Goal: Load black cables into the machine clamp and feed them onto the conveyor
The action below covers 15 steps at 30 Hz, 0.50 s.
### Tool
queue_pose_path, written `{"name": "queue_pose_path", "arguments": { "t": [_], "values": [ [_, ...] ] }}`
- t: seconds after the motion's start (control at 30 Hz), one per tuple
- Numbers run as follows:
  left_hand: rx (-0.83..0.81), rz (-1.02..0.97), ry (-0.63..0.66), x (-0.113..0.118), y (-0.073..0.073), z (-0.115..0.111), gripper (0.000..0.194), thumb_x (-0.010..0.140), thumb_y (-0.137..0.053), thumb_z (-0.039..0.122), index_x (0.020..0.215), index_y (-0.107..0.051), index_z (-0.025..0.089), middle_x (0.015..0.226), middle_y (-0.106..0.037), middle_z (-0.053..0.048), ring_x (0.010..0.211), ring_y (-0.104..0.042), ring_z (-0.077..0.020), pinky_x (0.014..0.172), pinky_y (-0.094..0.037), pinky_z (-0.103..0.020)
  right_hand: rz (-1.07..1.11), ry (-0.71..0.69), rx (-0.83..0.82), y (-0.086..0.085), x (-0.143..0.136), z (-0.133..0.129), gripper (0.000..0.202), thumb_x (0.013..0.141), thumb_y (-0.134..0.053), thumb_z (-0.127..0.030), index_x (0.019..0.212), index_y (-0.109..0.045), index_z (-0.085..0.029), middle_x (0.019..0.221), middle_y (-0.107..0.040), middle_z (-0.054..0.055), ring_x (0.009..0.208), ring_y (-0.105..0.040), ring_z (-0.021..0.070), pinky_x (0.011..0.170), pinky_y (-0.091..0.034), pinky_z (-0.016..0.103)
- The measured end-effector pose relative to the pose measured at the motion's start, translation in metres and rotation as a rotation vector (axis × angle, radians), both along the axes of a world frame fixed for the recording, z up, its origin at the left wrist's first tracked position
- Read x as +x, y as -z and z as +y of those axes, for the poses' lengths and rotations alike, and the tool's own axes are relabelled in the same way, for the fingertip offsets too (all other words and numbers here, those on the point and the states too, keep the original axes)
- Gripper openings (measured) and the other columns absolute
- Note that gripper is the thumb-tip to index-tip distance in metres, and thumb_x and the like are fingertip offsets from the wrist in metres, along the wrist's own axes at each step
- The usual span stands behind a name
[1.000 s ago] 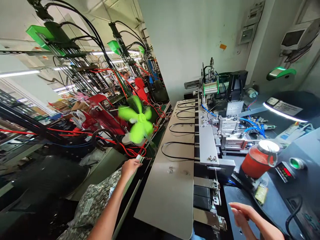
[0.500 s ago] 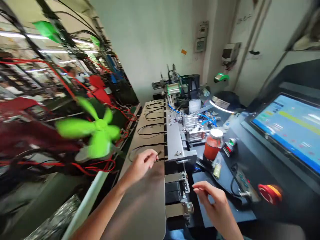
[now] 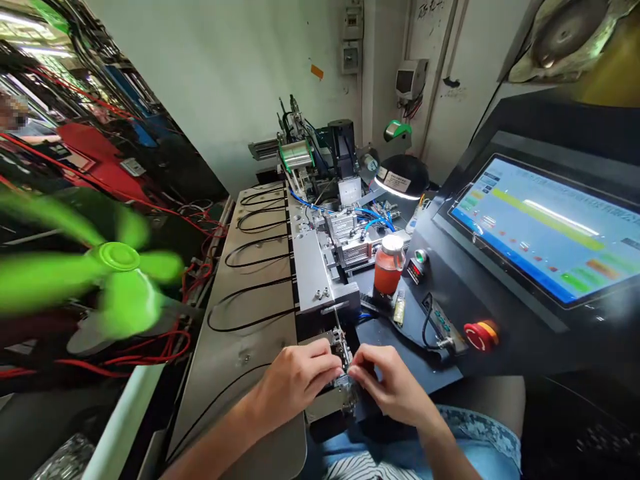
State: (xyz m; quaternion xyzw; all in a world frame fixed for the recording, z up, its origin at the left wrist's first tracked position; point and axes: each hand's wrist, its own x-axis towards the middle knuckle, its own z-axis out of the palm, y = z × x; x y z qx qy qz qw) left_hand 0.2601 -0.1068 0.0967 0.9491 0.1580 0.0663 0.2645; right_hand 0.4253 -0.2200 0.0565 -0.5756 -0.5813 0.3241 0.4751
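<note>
Metal fixture (image 3: 341,341) sits at the frame's lower centre, beneath the left hand (image 3: 296,377) and right hand (image 3: 394,385), each with fingers pinched together; whether they grip anything cannot be told. Black cable (image 3: 224,393) runs from lower left toward the left hand.

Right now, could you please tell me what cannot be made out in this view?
All in the head view:
What the left hand and right hand may hold: hidden by the hands themselves.
Loose black cable: lost from sight at the left hand.
Writing on the screen: too small, partly under glare.
Green fan: blades blurred, one cut off by the left edge.
</note>
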Motion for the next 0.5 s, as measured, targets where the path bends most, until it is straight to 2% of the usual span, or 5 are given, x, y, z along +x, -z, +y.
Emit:
{"name": "queue_pose_path", "arguments": {
  "t": [0.07,0.13,0.3,0.4,0.5],
  "values": [
    [-0.035,0.058,0.096,0.000,-0.004,0.003,0.025,0.095,-0.045,0.025,0.081,-0.064,0.020,0.073,-0.054,0.001,0.062,-0.050,-0.0098,0.056,-0.035,-0.021,-0.026,-0.162,-0.040,-0.004,0.007,0.000,0.021,0.089,-0.054,-0.024,0.070,-0.058,-0.018,0.054,-0.047,-0.006,0.050,-0.039,0.0090,0.048,-0.032,0.020],
    [-0.115,0.026,0.063,0.003,-0.005,0.003,0.023,0.094,-0.047,0.024,0.079,-0.064,0.019,0.074,-0.055,0.000,0.063,-0.051,-0.0101,0.057,-0.035,-0.021,-0.019,-0.156,-0.040,-0.006,0.010,0.001,0.022,0.090,-0.054,-0.026,0.070,-0.058,-0.018,0.054,-0.047,-0.006,0.050,-0.039,0.0090,0.047,-0.032,0.020],
    [-0.327,-0.214,-0.268,0.013,0.002,-0.009,0.024,0.092,-0.049,0.028,0.075,-0.062,0.017,0.069,-0.054,0.000,0.064,-0.052,-0.0111,0.061,-0.039,-0.021,0.012,0.269,0.209,0.002,-0.010,0.009,0.020,0.092,-0.049,-0.024,0.075,-0.056,-0.018,0.065,-0.057,0.000,0.058,-0.051,0.0121,0.054,-0.039,0.023],
    [-0.388,-0.260,-0.343,0.016,0.004,-0.016,0.027,0.092,-0.050,0.032,0.074,-0.062,0.017,0.068,-0.053,0.001,0.062,-0.050,-0.0109,0.059,-0.038,-0.021,-0.047,0.434,0.411,0.012,-0.027,0.014,0.015,0.091,-0.048,-0.017,0.077,-0.053,-0.018,0.064,-0.056,0.000,0.057,-0.050,0.0124,0.055,-0.039,0.024],
    [-0.399,-0.265,-0.364,0.017,0.004,-0.019,0.028,0.092,-0.050,0.034,0.073,-0.062,0.017,0.068,-0.054,0.001,0.062,-0.050,-0.0110,0.058,-0.038,-0.021,-0.118,0.530,0.470,0.018,-0.035,0.016,0.015,0.090,-0.047,-0.013,0.077,-0.051,-0.019,0.062,-0.053,-0.001,0.054,-0.048,0.0119,0.053,-0.038,0.024]
  ]
}}
